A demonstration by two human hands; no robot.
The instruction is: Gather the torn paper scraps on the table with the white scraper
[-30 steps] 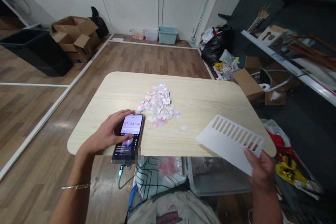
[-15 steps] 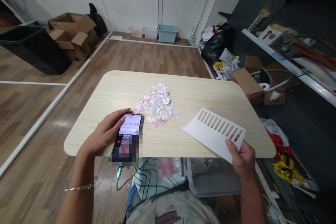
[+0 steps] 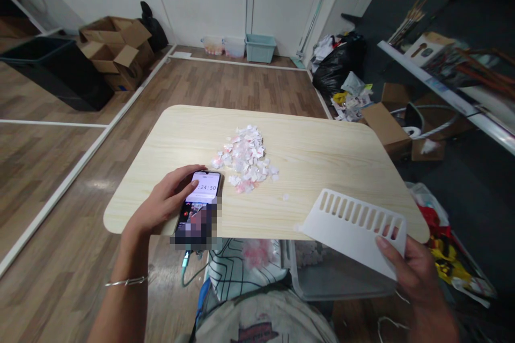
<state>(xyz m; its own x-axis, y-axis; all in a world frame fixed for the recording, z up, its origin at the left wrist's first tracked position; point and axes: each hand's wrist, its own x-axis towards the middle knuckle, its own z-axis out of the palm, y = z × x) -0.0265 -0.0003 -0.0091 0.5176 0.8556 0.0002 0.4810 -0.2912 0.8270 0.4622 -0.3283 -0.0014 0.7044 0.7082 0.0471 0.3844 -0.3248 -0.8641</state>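
Observation:
My left hand (image 3: 171, 198) lies beside a smartphone (image 3: 204, 185) at the front left of the table. Its fingers stretch past the phone's top edge, and the thumb rests on the screen, which shows a timer. A cable runs from the phone's lower end. In my right hand (image 3: 414, 265) is a flat white plastic panel (image 3: 348, 225) with a row of slots, pinched at its right end. The panel reaches over the table's front edge, with a whitish scrap at its left corner. A pile of small white and pink scraps (image 3: 249, 155) sits mid-table.
Below the front edge of the table (image 3: 322, 144) are a grey plastic bin (image 3: 341, 281) and a patterned cloth (image 3: 229, 273) with a pink bundle. A black bin (image 3: 56, 72) and cardboard boxes (image 3: 116, 45) stand left. Bags and a shelf (image 3: 434, 83) are right.
My right hand has drawn the white panel rightwards and towards me, leaving a small scrap behind on the table. My left thumb has slid further across the phone screen.

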